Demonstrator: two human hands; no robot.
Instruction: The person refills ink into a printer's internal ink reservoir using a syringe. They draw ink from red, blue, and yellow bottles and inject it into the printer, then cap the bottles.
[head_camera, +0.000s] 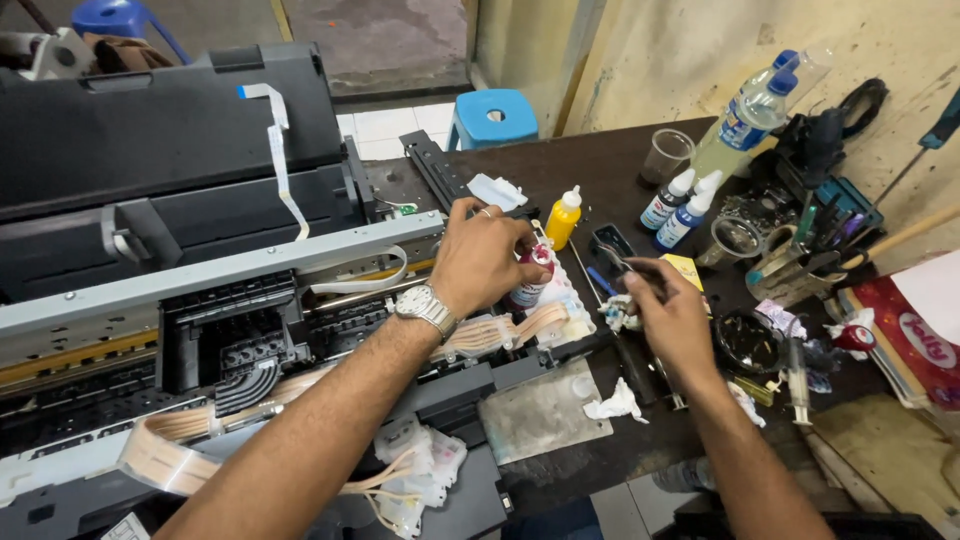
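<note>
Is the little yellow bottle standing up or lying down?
Standing up. The yellow bottle sits on its base on the dark table, its pointed cap at the top, just beside the left hand.

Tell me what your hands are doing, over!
Left hand grips magenta ink bottle over the opened printer. Right hand pinches a thin dark tool, a white wad beneath. Yellow ink bottle close behind.

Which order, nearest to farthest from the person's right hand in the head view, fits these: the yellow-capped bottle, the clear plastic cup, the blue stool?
Measured from the right hand:
1. Yellow-capped bottle, up and to the left of that hand, beside the left hand.
2. Clear plastic cup, straight beyond it, toward the back of the table.
3. Blue stool, on the floor past the table's far edge.
</note>
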